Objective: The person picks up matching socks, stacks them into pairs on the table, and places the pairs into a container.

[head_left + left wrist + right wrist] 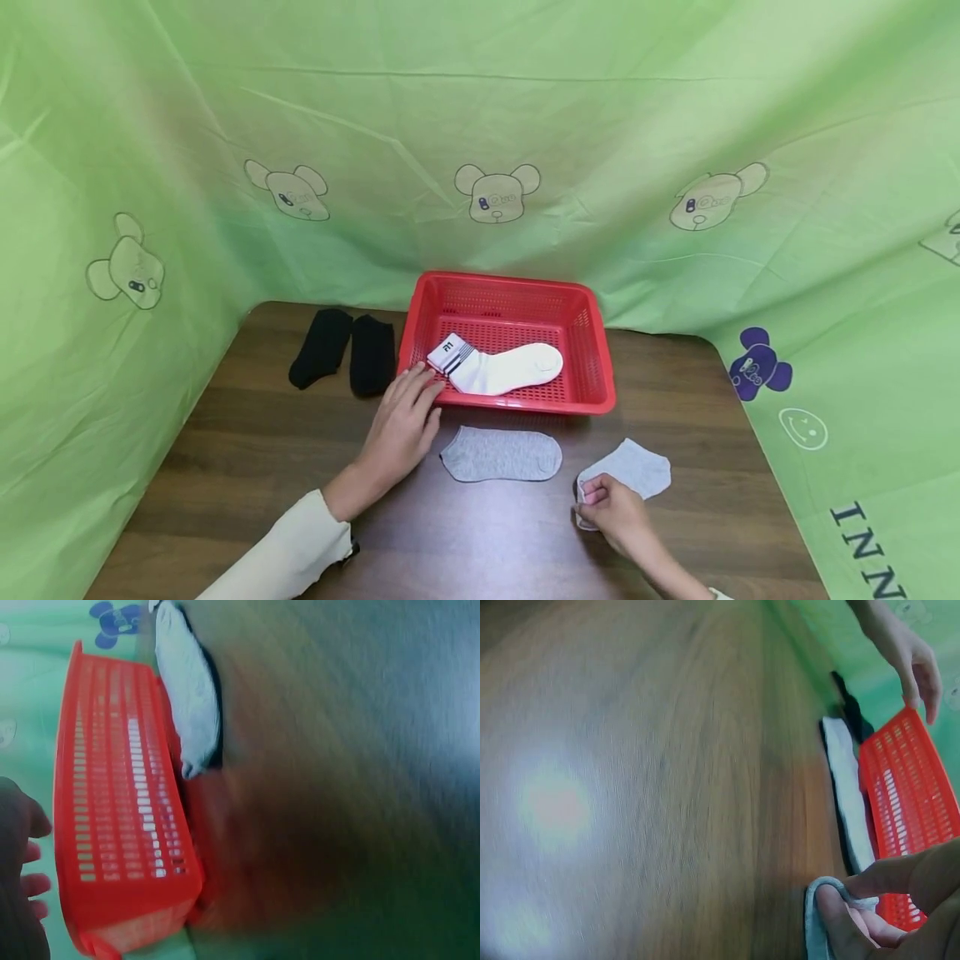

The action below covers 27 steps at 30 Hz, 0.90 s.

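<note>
My right hand [618,512] pinches the cuff end of a light grey ankle sock [637,468] between thumb and fingers. In the right wrist view that sock's edge [820,900] curls up around the thumb. A darker grey sock [502,456] lies flat to its left, in front of the red basket [517,403]. My left hand [401,425] is at the basket's front left corner, fingers loosely extended over the rim. Inside the basket lies a white sock [517,369] with dark stripes at its cuff, close to those fingertips.
Left of the basket, two black socks [321,346] lie side by side on the wooden table [247,467]. A green cloth [390,117] with bear-head prints hangs behind the table and along both sides.
</note>
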Each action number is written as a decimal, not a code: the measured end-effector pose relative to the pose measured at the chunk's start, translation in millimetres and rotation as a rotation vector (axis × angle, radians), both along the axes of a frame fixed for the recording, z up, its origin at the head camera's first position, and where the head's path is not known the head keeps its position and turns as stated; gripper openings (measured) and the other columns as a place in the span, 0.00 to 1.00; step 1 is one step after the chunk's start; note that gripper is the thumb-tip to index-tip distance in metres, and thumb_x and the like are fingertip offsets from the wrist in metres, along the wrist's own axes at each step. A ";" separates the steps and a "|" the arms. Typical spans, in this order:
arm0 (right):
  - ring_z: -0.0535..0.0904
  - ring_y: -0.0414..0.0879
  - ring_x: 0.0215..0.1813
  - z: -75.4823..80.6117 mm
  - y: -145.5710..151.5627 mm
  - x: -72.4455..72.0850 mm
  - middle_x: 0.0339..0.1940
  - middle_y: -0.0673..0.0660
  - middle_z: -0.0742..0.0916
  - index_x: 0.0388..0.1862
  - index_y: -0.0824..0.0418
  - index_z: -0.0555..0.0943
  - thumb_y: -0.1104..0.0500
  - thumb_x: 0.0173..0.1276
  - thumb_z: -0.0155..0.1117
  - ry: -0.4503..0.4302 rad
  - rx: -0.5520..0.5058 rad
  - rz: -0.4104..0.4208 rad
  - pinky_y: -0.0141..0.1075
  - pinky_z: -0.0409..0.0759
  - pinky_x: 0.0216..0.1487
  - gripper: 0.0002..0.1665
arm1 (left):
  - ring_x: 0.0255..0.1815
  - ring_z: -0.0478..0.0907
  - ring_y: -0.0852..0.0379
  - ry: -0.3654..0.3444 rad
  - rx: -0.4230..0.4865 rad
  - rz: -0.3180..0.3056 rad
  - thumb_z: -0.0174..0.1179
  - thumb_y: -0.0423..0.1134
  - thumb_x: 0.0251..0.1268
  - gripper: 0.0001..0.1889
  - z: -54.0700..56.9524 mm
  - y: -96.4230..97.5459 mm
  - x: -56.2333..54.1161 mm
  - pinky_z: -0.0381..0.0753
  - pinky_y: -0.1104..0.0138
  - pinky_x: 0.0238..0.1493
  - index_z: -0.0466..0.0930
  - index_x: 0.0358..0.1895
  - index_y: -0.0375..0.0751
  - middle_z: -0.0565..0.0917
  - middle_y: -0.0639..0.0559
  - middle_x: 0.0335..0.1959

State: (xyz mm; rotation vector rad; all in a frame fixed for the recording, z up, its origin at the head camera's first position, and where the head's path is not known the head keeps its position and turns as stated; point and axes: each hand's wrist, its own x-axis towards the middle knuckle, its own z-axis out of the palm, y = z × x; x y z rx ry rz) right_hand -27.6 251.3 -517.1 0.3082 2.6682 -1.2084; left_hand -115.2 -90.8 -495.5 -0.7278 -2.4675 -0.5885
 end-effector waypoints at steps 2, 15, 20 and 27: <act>0.78 0.36 0.28 0.6 -4.1 3.4 0.29 0.54 0.84 0.37 0.68 0.80 0.70 0.52 0.76 -0.015 -0.075 0.009 0.27 0.78 0.33 0.16 | 0.69 0.73 0.39 0.025 0.025 -0.008 0.73 0.33 0.56 0.21 -0.5 5.7 4.8 0.75 0.45 0.68 0.84 0.54 0.36 0.81 0.38 0.59; 0.80 0.47 0.36 8.5 29.9 -14.7 0.34 0.55 0.85 0.44 0.69 0.80 0.71 0.54 0.73 0.383 0.275 0.196 0.40 0.79 0.40 0.18 | 0.35 0.82 0.63 -0.578 0.109 -0.067 0.67 0.40 0.65 0.09 2.3 87.7 49.2 0.80 0.68 0.40 0.84 0.45 0.43 0.86 0.57 0.32; 0.77 0.71 0.47 8.8 66.6 -29.8 0.42 0.73 0.82 0.49 0.77 0.77 0.66 0.55 0.75 0.392 0.516 0.226 0.60 0.75 0.50 0.26 | 0.39 0.85 0.62 -0.668 0.099 -0.141 0.69 0.44 0.63 0.11 -9.8 134.5 54.2 0.80 0.71 0.44 0.89 0.38 0.40 0.89 0.56 0.36; 0.76 0.76 0.46 -0.1 94.4 -43.7 0.43 0.79 0.80 0.47 0.79 0.76 0.61 0.62 0.74 0.278 0.558 0.235 0.65 0.74 0.50 0.25 | 0.32 0.81 0.56 -0.484 -0.130 -0.102 0.74 0.50 0.58 0.20 -24.3 184.6 65.1 0.80 0.69 0.35 0.80 0.41 0.38 0.82 0.51 0.30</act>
